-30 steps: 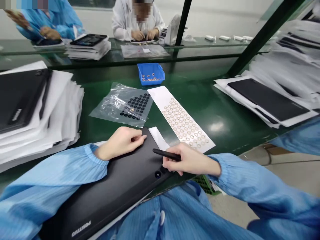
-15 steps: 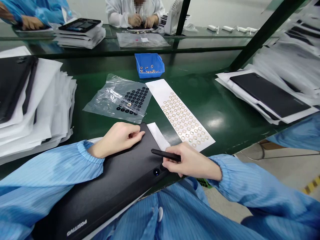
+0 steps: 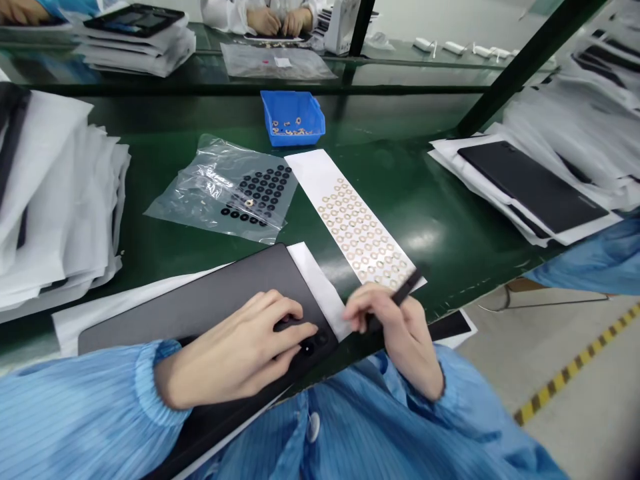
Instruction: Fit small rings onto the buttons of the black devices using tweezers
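Note:
A dark flat tablet shell point(image 3: 200, 300) lies face down on a white sheet at the near edge of the green bench. My left hand point(image 3: 240, 350) rests on its near right corner, fingertips pressed beside the two small round camera holes point(image 3: 314, 343). My right hand point(image 3: 395, 323) is closed on a slim black stylus-like tool point(image 3: 400, 293), its tip pointing down toward the shell's edge and its back end raised to the right. Just beyond lies a white strip point(image 3: 350, 220) carrying several small tan rings.
A clear bag point(image 3: 220, 190) with black round pads lies behind the shell. A blue bin point(image 3: 293, 117) with loose rings stands further back. Stacks of wrapped shells sit at left point(image 3: 55, 200) and right point(image 3: 530, 187). Another person's hands point(image 3: 280, 20) work across the bench.
My left hand slid from the shell's far edge down to its near right corner. My right hand turned the tool from lying flat to tilted upward. The view dropped lower.

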The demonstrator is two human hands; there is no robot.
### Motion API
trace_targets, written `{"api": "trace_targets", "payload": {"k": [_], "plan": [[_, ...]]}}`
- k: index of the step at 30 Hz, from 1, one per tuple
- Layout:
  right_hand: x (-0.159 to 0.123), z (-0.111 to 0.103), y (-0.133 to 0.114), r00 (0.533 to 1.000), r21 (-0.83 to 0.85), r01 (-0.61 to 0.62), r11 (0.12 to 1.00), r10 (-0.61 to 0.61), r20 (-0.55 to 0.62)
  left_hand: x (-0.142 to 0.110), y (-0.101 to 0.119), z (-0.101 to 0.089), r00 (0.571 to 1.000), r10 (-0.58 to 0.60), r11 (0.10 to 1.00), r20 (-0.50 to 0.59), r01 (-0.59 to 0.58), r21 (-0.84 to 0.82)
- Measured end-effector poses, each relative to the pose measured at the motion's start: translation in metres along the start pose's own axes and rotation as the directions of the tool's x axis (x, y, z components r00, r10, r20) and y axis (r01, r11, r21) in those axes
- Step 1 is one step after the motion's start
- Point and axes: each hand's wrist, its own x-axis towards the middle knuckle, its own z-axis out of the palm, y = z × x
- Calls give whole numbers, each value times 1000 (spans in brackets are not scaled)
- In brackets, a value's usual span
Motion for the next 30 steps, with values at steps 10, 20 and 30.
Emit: {"api": "trace_targets", "payload": {"k": [10,20,30], "plan": [[-29,22,12,962,-33,137,990,-141,-235,2,-1,0,991,60,990,121,-75,121],[-28,22,11,975,-68,131,989,-141,-172,1,-1,2,994,72,992,86,-81,98],[-30,23,15,973,-97,156,983,-170,-157,2,-1,0,992,78,988,100,-90,123]]}}
